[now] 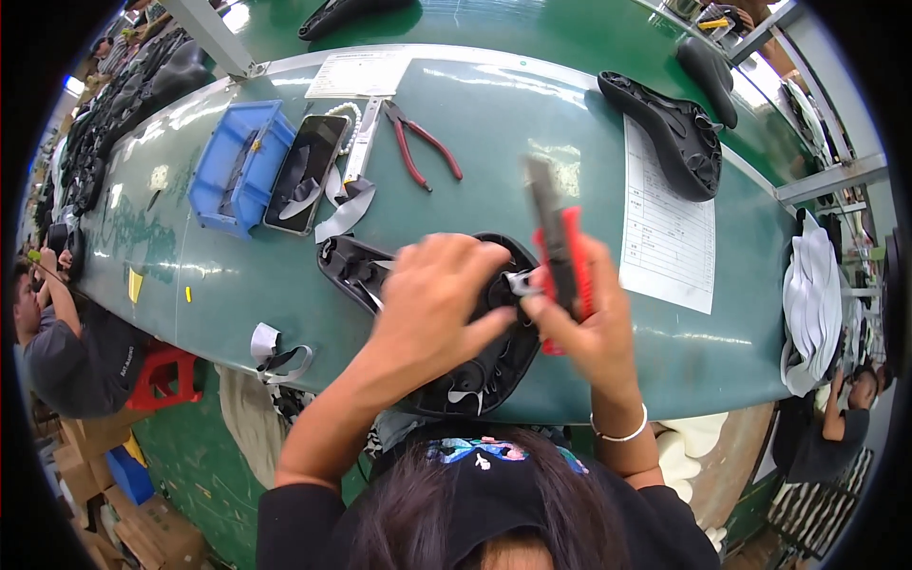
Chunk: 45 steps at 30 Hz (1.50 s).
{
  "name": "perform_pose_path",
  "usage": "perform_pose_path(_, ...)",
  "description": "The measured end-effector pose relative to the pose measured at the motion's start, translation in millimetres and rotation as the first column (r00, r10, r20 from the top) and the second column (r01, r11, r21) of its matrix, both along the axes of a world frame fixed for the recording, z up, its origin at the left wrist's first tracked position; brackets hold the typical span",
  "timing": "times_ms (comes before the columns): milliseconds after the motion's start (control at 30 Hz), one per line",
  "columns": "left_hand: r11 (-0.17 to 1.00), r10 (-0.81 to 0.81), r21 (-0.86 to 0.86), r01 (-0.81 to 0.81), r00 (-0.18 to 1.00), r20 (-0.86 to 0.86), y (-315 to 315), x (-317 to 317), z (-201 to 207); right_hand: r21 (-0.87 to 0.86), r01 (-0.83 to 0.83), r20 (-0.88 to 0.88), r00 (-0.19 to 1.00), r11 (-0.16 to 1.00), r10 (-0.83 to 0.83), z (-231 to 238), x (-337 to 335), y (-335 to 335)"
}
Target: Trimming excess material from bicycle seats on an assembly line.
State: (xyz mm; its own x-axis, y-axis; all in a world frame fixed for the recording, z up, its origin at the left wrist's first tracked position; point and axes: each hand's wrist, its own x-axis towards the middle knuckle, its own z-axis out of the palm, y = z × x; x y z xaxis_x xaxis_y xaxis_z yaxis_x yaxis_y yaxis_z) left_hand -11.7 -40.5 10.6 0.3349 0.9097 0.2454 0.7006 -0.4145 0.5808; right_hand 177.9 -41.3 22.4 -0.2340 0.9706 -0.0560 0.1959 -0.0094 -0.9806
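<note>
A black bicycle saddle (503, 366) lies underside up near the table's front edge, its narrow end pointing left. My left hand (432, 294) bends over its middle and holds it, thumb and index finger either side of a dark hollow. In my right hand (594, 318) is a red-and-black hand tool (568, 261) with a long grey end pointing up; motion blurs that end, so its exact kind is unclear. My right fingertips meet a short whitish strip (519, 283) at the saddle, between both hands. Another pale strip (465, 399) shows inside the shell.
Behind the saddle lie a blue bin (242, 166), a phone (309, 171), red-handled pliers (418, 147) and grey ribbon (347, 209). A second saddle (670, 133) rests on a printed sheet (668, 242) at right. White covers (812, 304) hang at the right edge. Co-workers sit at both sides.
</note>
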Motion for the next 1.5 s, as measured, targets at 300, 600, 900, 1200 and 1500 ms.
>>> perform_pose_path(300,0.992,-0.104,-0.057,0.113,0.986,0.131,27.3,5.3,-21.8,0.300,-0.381,0.607,0.783,0.875,0.134,-16.1,67.6,-11.3)
perform_pose_path(600,0.878,0.336,-0.372,0.303,0.164,0.927,26.9,-17.8,-24.3,0.227,-0.315,0.772,0.635,0.921,0.027,-16.5,45.6,-67.9)
perform_pose_path(900,0.865,0.183,0.219,0.451,-0.690,0.701,41.9,-28.8,-25.4,0.250,-0.225,0.789,0.611,0.942,-0.064,-15.3,28.4,-70.4)
perform_pose_path(1200,0.919,0.007,0.391,0.060,0.986,-0.166,60.2,-19.6,-30.5,0.323,-0.321,0.792,0.606,0.890,-0.069,-7.2,35.6,-6.8)
perform_pose_path(1500,0.829,0.070,0.512,-0.226,0.949,0.306,77.0,-16.9,-37.9,0.297,-0.353,0.880,0.461,0.887,-0.112,-3.5,26.8,-10.4)
